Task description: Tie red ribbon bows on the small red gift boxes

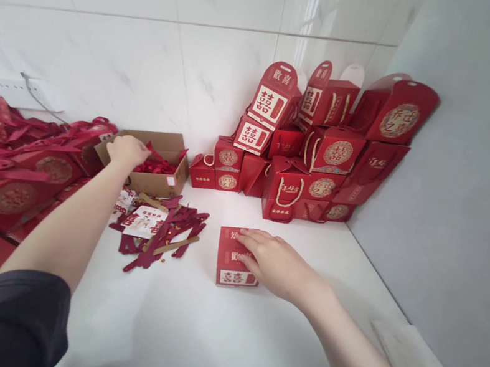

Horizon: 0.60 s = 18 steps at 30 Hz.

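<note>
My right hand lies flat, fingers stretched out, on top of a small red gift box that sits on the white counter. My left hand reaches far forward to the rim of an open cardboard box holding red ribbons. Its fingers curl down over the box edge; whether they grip anything is hidden. Between the two hands lies a scatter of dark red paper strips and a small printed card.
A stack of assembled red gift boxes fills the back right corner against the tiled wall. Flat red paper bags with ribbon handles pile up at the left. A folded white sheet lies at the right by the grey wall.
</note>
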Each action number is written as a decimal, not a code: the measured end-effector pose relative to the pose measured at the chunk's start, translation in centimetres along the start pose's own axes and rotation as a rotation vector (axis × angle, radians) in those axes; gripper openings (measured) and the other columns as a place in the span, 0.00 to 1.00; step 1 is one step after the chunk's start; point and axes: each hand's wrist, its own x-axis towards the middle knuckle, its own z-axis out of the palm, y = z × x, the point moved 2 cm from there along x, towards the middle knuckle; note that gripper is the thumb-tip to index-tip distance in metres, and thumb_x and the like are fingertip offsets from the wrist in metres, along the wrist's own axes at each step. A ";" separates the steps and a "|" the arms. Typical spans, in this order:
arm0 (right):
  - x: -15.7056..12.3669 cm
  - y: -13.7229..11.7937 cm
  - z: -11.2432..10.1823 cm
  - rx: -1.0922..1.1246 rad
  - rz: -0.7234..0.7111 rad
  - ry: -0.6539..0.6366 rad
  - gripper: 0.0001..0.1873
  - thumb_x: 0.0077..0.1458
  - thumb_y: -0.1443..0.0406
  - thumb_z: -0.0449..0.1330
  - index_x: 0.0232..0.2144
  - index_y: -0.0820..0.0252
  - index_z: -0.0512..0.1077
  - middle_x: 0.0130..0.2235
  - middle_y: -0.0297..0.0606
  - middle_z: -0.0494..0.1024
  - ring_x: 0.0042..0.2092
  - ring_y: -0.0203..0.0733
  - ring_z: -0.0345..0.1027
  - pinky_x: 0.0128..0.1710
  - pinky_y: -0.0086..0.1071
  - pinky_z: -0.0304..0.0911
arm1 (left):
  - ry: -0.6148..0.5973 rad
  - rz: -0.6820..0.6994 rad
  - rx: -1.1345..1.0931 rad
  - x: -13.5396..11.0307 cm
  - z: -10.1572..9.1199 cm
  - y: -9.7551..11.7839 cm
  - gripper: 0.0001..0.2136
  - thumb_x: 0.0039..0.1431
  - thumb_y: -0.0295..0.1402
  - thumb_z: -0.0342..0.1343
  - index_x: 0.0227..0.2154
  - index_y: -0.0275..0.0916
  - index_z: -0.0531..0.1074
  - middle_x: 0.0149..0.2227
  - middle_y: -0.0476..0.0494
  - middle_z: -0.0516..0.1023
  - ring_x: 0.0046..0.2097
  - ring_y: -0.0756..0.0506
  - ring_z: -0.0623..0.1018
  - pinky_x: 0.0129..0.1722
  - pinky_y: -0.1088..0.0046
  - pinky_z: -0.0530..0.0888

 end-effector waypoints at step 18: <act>-0.6 0.8 -4.1 0.585 0.060 0.224 0.19 0.62 0.54 0.51 0.47 0.56 0.74 0.54 0.41 0.73 0.55 0.45 0.66 0.56 0.40 0.60 | -0.310 0.341 -0.873 -17.2 -2.3 17.7 0.14 0.42 0.34 0.69 0.33 0.35 0.75 0.24 0.51 0.76 0.18 0.56 0.69 0.15 0.80 0.63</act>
